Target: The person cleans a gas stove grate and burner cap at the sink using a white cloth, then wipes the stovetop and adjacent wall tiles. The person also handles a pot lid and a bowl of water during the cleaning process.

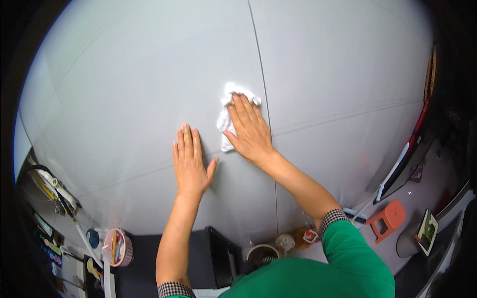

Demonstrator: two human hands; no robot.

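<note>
A pale grey wall panel [130,93] fills most of the view, with a thin dark vertical seam running right of my hands. My right hand [250,128] presses a crumpled white cloth [225,123] flat against it, just left of that seam. Part of the cloth is hidden under the palm and fingers. My left hand [190,160] lies against the panel, lower and to the left, fingers spread and holding nothing. Faint horizontal lines cross the panel at about the height of my hands.
Below stands a black-topped cabinet [160,257] bearing a pink basket [128,249] of utensils. White pipes [52,178] run at the left. On the floor are a bucket [262,247], a plastic bottle [307,236] and an orange stool [391,216]. Right, a dark-framed door panel [404,171] leans.
</note>
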